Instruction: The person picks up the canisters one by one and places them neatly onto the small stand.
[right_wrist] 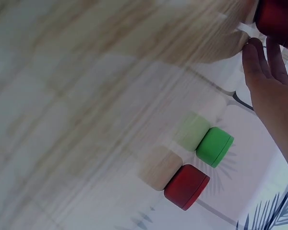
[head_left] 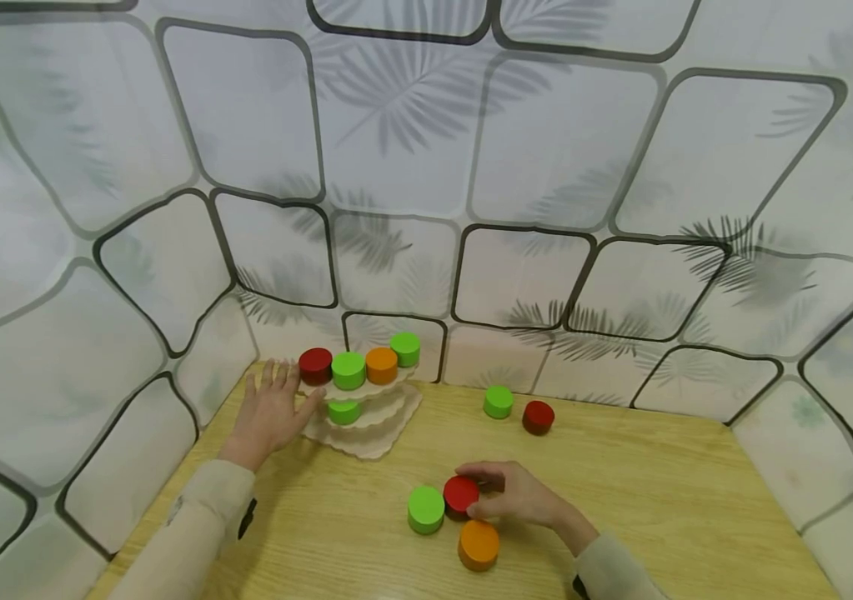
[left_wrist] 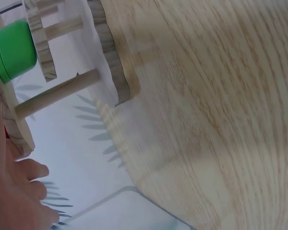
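A tiered wooden stand with scalloped edges point(head_left: 369, 443) is at the back left. Its top tier carries a red round tin point(head_left: 316, 367), a green tin point(head_left: 348, 371), an orange tin point(head_left: 382, 366) and another green tin point(head_left: 405, 349); a further green tin point(head_left: 343, 412) sits lower. My left hand point(head_left: 270, 413) rests against the stand's left side, fingers fairly straight, thumb along the front. On the table, my right hand point(head_left: 512, 493) holds a red tin point(head_left: 460, 496) between thumb and fingers. Beside that tin are a green tin point(head_left: 426, 509) and an orange tin point(head_left: 479, 546).
Farther back on the wooden table point(head_left: 636, 500) stand a green tin point(head_left: 498, 402) and a red tin point(head_left: 539, 417), close to the wall. Patterned walls point(head_left: 403, 267) enclose the table at the back and sides.
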